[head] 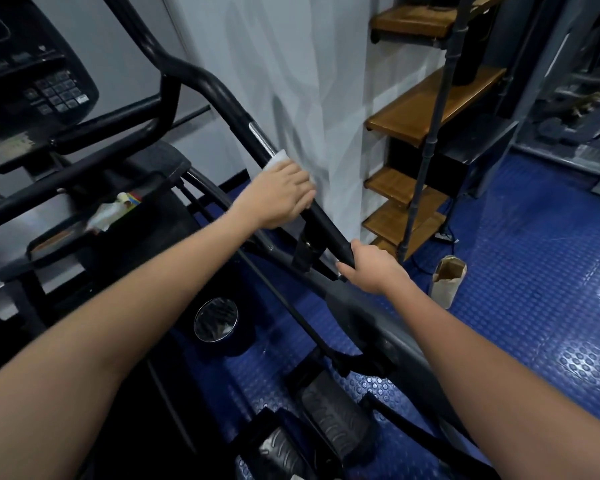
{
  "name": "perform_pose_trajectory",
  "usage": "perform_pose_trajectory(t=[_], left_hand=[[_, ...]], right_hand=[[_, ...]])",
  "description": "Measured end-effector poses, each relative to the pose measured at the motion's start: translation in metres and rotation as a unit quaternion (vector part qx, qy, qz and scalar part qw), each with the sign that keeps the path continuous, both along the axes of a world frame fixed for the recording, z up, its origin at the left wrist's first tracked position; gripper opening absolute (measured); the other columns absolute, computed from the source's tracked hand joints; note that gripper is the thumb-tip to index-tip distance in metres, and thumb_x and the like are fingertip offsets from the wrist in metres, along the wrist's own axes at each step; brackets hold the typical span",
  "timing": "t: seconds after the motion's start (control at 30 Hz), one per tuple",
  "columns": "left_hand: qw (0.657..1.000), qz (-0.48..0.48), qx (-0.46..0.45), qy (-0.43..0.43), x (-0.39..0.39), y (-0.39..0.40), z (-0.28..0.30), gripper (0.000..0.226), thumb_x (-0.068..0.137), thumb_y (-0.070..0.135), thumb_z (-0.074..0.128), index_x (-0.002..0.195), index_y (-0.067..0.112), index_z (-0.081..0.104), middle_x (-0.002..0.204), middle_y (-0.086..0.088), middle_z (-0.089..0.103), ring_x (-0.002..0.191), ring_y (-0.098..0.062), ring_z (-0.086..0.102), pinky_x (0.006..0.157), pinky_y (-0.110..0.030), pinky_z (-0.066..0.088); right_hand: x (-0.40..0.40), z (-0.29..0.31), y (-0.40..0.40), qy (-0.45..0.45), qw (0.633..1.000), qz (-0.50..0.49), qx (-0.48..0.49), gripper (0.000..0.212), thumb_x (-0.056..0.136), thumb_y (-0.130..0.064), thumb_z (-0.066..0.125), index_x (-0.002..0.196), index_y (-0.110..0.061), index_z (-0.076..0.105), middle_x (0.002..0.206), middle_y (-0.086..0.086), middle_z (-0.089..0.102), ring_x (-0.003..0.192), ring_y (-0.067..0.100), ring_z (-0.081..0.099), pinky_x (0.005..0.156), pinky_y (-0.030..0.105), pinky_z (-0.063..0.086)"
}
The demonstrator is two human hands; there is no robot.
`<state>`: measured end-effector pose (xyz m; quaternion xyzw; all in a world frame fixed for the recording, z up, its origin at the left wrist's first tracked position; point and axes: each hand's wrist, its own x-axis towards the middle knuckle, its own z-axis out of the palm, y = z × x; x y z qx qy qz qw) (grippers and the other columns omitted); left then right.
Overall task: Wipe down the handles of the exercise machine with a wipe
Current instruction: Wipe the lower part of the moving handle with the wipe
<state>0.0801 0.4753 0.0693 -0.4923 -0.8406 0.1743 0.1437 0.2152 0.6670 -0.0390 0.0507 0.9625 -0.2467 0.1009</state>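
Nearest the camera, two bare forearms reach out over the foot pedals of the exercise machine and the blue studded floor. The right hand is closed around the lower end of the long black handle, thumb on the near side, and seems to be holding the bar steady. Further up the same bar, the left hand is curled over it with the white wipe pressed under the palm; only the wipe's upper edge shows past the knuckles, and the fingers wrap out of sight behind the bar. Just above the wipe a short bright metal strip lies along the handle, and beyond it the bar bends up toward the console with its keypad. A second, inner handlebar crosses below the console. Off to the right stand wooden stair treads and a paper bag on the floor.

To wipe well here, it would help to keep the wipe folded fully around the tube so the far side is cleaned too, and to draw it in one firm pass along the length while the right hand stops the bar from swinging. The stretch under the right hand will need its own pass, as will the bend above and the inner handlebar
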Motion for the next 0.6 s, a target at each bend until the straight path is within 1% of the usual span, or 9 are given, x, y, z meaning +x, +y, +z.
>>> perform_pose_trajectory(t=[0.1, 0.2, 0.27, 0.33, 0.37, 0.43, 0.5, 0.57, 0.6], left_hand=[[0.998, 0.036, 0.043, 0.036, -0.036, -0.019, 0.051, 0.057, 0.107, 0.037, 0.022, 0.09, 0.007, 0.068, 0.089, -0.014, 0.062, 0.091, -0.033, 0.055, 0.099, -0.045, 0.039], [0.985, 0.133, 0.058, 0.093, -0.068, -0.036, 0.095, 0.057, 0.106, 0.034, 0.023, 0.088, 0.002, 0.067, 0.085, -0.015, 0.059, 0.092, -0.036, 0.053, 0.103, -0.047, 0.035], [0.976, 0.185, 0.046, 0.109, -0.072, -0.028, 0.097, 0.056, 0.106, 0.03, 0.026, 0.091, -0.001, 0.07, 0.088, -0.018, 0.062, 0.096, -0.038, 0.055, 0.105, -0.048, 0.033], [0.97, 0.21, 0.044, 0.109, -0.062, -0.009, 0.084, 0.056, 0.104, 0.027, 0.027, 0.096, -0.005, 0.072, 0.095, -0.023, 0.067, 0.096, -0.038, 0.057, 0.101, -0.046, 0.036], [0.973, 0.202, 0.025, 0.111, -0.055, -0.001, 0.071, 0.057, 0.103, 0.026, 0.025, 0.094, -0.004, 0.072, 0.093, -0.023, 0.068, 0.092, -0.037, 0.058, 0.095, -0.044, 0.039], [0.985, 0.139, -0.015, 0.101, -0.032, 0.011, 0.041, 0.061, 0.1, 0.028, 0.019, 0.088, 0.001, 0.072, 0.086, -0.018, 0.068, 0.083, -0.033, 0.058, 0.087, -0.042, 0.042], [0.997, 0.059, -0.006, 0.042, -0.007, 0.008, 0.011, 0.06, 0.104, 0.033, 0.019, 0.088, 0.006, 0.07, 0.087, -0.012, 0.067, 0.084, -0.032, 0.056, 0.094, -0.044, 0.042], [1.0, 0.013, 0.015, 0.003, -0.004, -0.005, 0.009, 0.052, 0.108, 0.035, 0.026, 0.103, 0.011, 0.071, 0.099, -0.007, 0.067, 0.098, -0.029, 0.058, 0.108, -0.041, 0.034], [1.0, 0.014, 0.027, 0.005, -0.011, -0.012, 0.02, 0.049, 0.109, 0.036, 0.027, 0.111, 0.013, 0.07, 0.106, -0.007, 0.067, 0.105, -0.029, 0.058, 0.111, -0.041, 0.031]], right_hand=[[0.0, 0.0, 0.0, 0.004, 1.0, 0.003, 0.003, 0.033, 0.098, -0.047, 0.053, 0.108, -0.016, 0.046, 0.087, 0.002, 0.057, 0.073, 0.022, 0.059, 0.061, 0.038, 0.048], [0.001, 0.0, 0.0, 0.007, 1.0, 0.004, -0.003, 0.031, 0.098, -0.045, 0.053, 0.108, -0.016, 0.045, 0.086, 0.002, 0.057, 0.072, 0.021, 0.059, 0.062, 0.038, 0.051], [0.001, 0.001, 0.0, 0.004, 1.0, 0.005, -0.003, 0.03, 0.098, -0.044, 0.054, 0.107, -0.016, 0.045, 0.087, 0.003, 0.058, 0.072, 0.02, 0.059, 0.063, 0.039, 0.052], [0.001, 0.001, 0.0, 0.0, 1.0, 0.006, -0.004, 0.03, 0.098, -0.044, 0.054, 0.107, -0.016, 0.045, 0.087, 0.003, 0.058, 0.072, 0.021, 0.06, 0.063, 0.04, 0.053], [0.0, 0.001, 0.0, 0.0, 1.0, 0.004, -0.005, 0.031, 0.098, -0.044, 0.054, 0.106, -0.017, 0.045, 0.087, 0.003, 0.058, 0.072, 0.022, 0.06, 0.064, 0.04, 0.053], [0.0, 0.002, 0.0, -0.002, 1.0, 0.002, -0.006, 0.031, 0.097, -0.045, 0.054, 0.106, -0.017, 0.045, 0.089, 0.004, 0.059, 0.074, 0.023, 0.061, 0.064, 0.04, 0.053], [0.0, 0.002, 0.0, -0.002, 1.0, 0.002, -0.008, 0.031, 0.097, -0.045, 0.054, 0.106, -0.017, 0.045, 0.09, 0.004, 0.059, 0.075, 0.024, 0.06, 0.064, 0.039, 0.051], [0.0, 0.001, 0.001, -0.001, 1.0, 0.0, -0.01, 0.032, 0.098, -0.046, 0.054, 0.106, -0.017, 0.045, 0.089, 0.003, 0.058, 0.074, 0.023, 0.06, 0.063, 0.039, 0.05], [0.001, 0.001, 0.001, 0.0, 1.0, 0.0, -0.01, 0.032, 0.098, -0.046, 0.054, 0.106, -0.017, 0.045, 0.088, 0.003, 0.058, 0.074, 0.023, 0.06, 0.063, 0.039, 0.05]])
